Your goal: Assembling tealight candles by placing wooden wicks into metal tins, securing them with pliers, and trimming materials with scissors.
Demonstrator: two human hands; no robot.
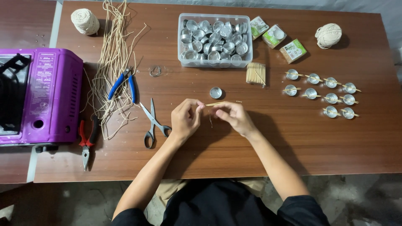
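My left hand (186, 117) and my right hand (233, 115) meet over the middle of the brown table (293, 138). Between their fingertips they pinch a thin wooden stick (214, 104) held level, with a short pale wick thread (210, 120) hanging from it. One empty small metal cup (215, 92) sits just beyond the hands. To the right, several metal cups (331, 98) stand in rows, each with a stick laid across its top.
Clear tub of metal cups (215, 40) at the back. Bundle of sticks (256, 73), three small boxes (292, 50), two string balls (85, 21) (328, 35). Loose cut strings (112, 67), blue pliers (123, 83), scissors (153, 122), red pliers (87, 142), purple portable stove (39, 96) at left.
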